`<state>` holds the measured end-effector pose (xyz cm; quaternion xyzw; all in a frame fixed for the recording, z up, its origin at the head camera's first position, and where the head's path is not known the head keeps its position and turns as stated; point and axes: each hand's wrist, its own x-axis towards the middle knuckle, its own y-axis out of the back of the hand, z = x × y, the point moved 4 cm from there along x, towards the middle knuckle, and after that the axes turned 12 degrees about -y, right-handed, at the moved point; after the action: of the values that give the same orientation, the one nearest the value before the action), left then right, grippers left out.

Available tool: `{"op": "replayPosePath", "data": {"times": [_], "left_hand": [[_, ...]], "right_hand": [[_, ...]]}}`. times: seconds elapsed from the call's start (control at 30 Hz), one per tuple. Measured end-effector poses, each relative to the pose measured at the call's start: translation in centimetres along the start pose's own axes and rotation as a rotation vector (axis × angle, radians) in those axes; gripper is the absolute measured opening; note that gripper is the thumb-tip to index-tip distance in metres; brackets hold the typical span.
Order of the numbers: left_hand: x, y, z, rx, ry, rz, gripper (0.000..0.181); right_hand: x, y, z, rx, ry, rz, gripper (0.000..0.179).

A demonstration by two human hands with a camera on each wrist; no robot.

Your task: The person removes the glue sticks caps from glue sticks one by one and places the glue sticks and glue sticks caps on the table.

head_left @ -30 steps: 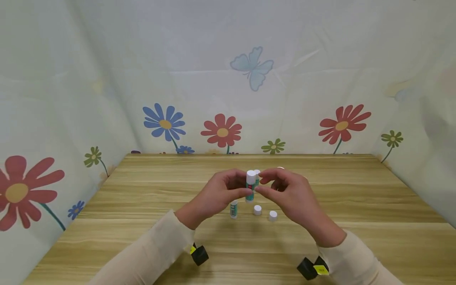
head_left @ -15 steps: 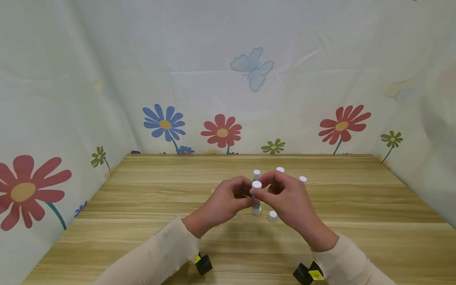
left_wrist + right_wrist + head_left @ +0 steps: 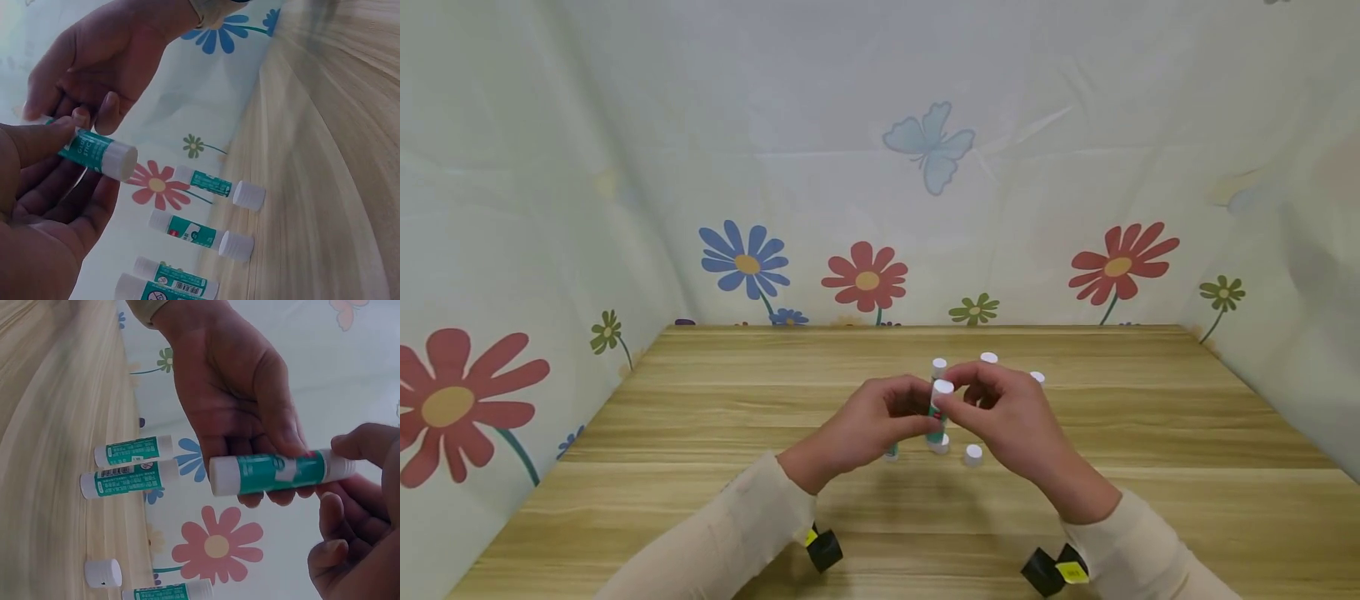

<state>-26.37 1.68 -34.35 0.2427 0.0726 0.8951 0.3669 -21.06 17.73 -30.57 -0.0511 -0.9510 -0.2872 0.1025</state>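
Note:
Upright in my left hand (image 3: 868,421) is a green glue stick (image 3: 936,423) with a white top, gripped around its body between thumb and fingers. Thumb and forefinger of my right hand (image 3: 1011,412) pinch the white cap (image 3: 337,466) at its upper end. In the left wrist view, the lettering on the glue stick (image 3: 90,150) faces the camera, and its white base points toward the table. Behind the hands stands another glue stick (image 3: 939,368). One more glue stick (image 3: 891,453) is mostly hidden below the left hand.
Two white caps, a nearer cap (image 3: 973,455) and a second cap (image 3: 942,446), sit on the wooden table (image 3: 700,500). White tops (image 3: 988,358) show behind the right hand. Several glue sticks (image 3: 190,231) stand upright in the left wrist view. A flowered cloth (image 3: 805,167) hangs behind.
The held glue stick has come lower and slightly right. My right thumb and forefinger, beside it a second ago, have closed on its cap. Over the last half second little has moved.

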Motion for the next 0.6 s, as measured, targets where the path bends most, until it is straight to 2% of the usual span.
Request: {"op": "replayPosePath", "data": {"times": [0.13, 0.23, 0.47, 0.6], "left_hand": [[-0.05, 0.13, -0.09, -0.026, -0.005, -0.035, 0.029], [-0.09, 0.18, -0.08, -0.030, -0.010, -0.034, 0.029], [-0.19, 0.13, -0.06, 0.015, -0.009, 0.038, 0.026], [-0.18, -0.06, -0.05, 0.054, -0.013, 0.057, 0.024]], "right_hand": [[0.02, 0.14, 0.03, 0.014, 0.013, -0.065, 0.024], [0.09, 0.14, 0.12, 0.025, 0.019, -0.094, 0.026], [0.30, -0.12, 0.55, 0.073, -0.033, -0.064, 0.029], [0.27, -0.13, 0.55, 0.073, -0.050, -0.040, 0.026]]}}
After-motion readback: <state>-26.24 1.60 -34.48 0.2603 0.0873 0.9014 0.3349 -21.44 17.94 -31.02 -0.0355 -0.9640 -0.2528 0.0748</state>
